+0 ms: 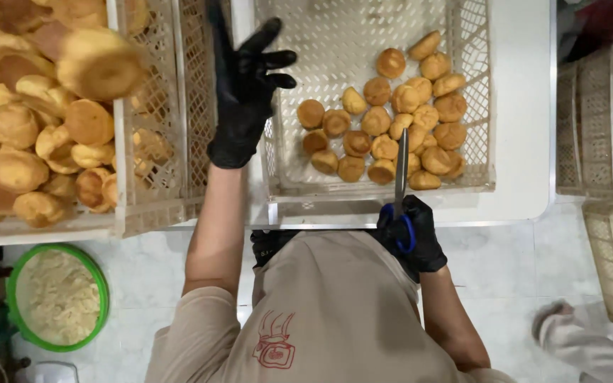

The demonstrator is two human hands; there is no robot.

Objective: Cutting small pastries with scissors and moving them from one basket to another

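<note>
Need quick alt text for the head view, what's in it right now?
Right hand in a black glove holds blue-handled scissors over a white crate of golden buns. Gloved left hand is raised, open, beside a fuller crate.

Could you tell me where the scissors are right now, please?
In the head view, the scissors are in the right hand, blades pointing up over the near edge of the white crate holding the cream puffs.

A green-rimmed bowl [57, 296] of pale crumbs sits on the tiled floor [505, 269].
</note>
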